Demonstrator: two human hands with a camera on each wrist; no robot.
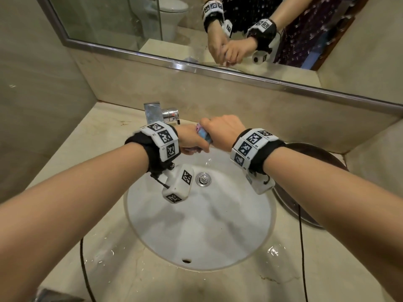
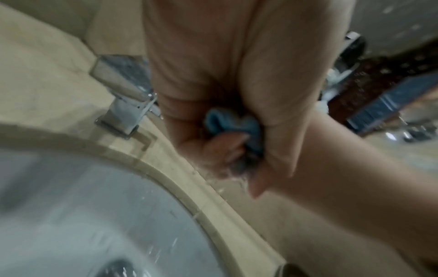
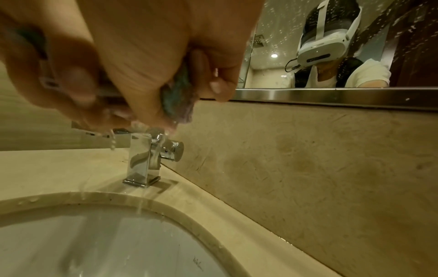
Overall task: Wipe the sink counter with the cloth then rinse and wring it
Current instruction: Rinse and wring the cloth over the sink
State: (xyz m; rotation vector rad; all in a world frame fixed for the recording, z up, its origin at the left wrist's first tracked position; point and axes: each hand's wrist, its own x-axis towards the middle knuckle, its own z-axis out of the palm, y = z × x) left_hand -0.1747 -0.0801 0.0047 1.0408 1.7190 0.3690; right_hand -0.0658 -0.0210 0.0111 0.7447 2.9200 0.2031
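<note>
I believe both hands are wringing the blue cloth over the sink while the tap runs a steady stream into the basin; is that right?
Not quite: the tap is not running. In the right wrist view no stream leaves its spout; the only water is what drips from the blue cloth. The rest holds: the left hand and right hand both grip the cloth over the sink.

Blue cloth [image 1: 204, 136] (dripping) bunched above sink [image 1: 196, 236].
</note>
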